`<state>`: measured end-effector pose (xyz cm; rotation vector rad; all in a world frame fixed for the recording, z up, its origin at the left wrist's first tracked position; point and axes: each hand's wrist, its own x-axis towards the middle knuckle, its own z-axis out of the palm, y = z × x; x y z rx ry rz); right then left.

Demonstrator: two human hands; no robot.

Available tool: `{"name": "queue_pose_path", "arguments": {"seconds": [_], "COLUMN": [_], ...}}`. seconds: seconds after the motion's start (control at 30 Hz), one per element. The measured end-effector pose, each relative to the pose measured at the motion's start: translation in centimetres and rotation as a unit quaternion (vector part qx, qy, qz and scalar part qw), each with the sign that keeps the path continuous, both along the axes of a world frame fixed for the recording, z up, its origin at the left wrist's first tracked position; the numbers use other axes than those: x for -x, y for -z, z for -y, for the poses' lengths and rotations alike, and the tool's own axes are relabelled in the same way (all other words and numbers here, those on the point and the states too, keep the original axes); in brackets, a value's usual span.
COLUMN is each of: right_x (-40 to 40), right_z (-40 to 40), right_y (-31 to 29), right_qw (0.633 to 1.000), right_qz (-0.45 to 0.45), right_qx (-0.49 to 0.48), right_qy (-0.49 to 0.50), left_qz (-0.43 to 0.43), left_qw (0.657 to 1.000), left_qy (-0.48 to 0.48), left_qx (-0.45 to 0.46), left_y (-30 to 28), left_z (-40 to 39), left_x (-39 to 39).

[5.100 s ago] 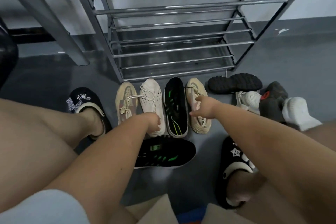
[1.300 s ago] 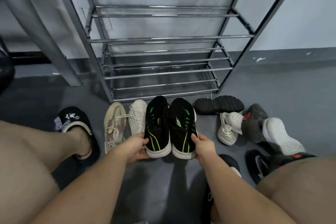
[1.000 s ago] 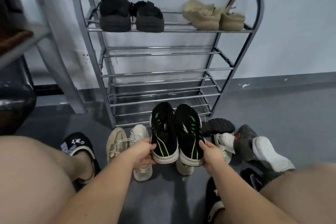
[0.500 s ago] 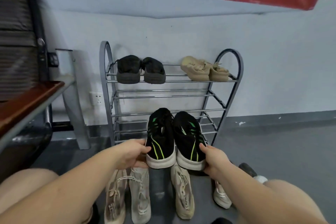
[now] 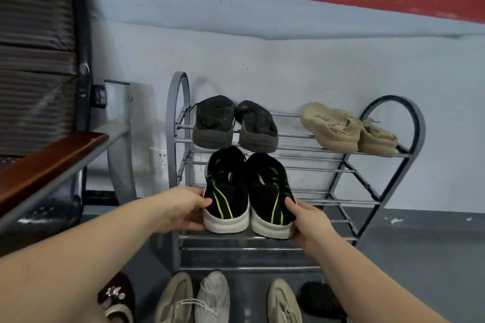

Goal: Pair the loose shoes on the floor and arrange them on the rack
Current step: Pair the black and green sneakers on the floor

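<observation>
I hold a pair of black shoes with green stripes and white soles side by side in the air, in front of the metal rack's [image 5: 391,155] middle shelves. My left hand [image 5: 183,208] grips the left black-green shoe [image 5: 225,191] at its heel side. My right hand [image 5: 305,220] grips the right black-green shoe [image 5: 270,191]. On the top shelf sit a black pair [image 5: 233,123] at the left and a beige pair [image 5: 346,128] at the right. Loose on the floor below are a beige shoe [image 5: 174,299], a cream shoe [image 5: 214,296], another beige shoe [image 5: 283,301] and a black shoe [image 5: 320,299].
A wood-topped bench [image 5: 44,165] with a grey metal leg stands left of the rack. A black slipper with white decoration [image 5: 116,296] is on my foot at the bottom left. The wall behind is pale with a red band. Grey floor extends right of the rack.
Both hands have lifted the black-green pair off the floor and carried it up toward the rack's middle shelves. My view has tilted up, so the top shelf shows.
</observation>
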<state>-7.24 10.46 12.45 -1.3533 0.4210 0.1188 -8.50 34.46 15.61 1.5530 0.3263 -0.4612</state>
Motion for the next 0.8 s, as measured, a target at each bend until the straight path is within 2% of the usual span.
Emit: {"name": "queue_pose_path", "arguments": {"seconds": [0.13,0.33,0.43,0.63,0.8], "right_x": [-3.8,-8.8,-10.5,-11.2,-10.4], "right_z": [-1.0,-2.8,-3.7,-4.4,-4.2], "right_y": [1.4,3.1,3.4,4.2,5.1], "right_qw": [1.0,0.995,0.984,0.954,0.928], "right_qz": [0.01,0.027,0.044,0.085,0.073], "right_qx": [0.015,0.097,0.171,0.284,0.364], "right_qy": [-0.018,0.004,0.012,0.046,0.0], "left_qz": [0.031,0.028,0.024,-0.009,-0.014], "left_qw": [0.999,0.995,0.991,0.984,0.979], "left_qy": [-0.043,-0.078,-0.1,-0.058,-0.03], "left_qx": [0.007,-0.049,-0.086,-0.17,-0.2], "left_y": [2.6,4.2,4.7,5.2,4.9], "left_z": [-0.7,-0.9,-1.1,-0.7,-1.1], "left_x": [-3.0,-7.8,-9.3,-10.3,-9.7]}}
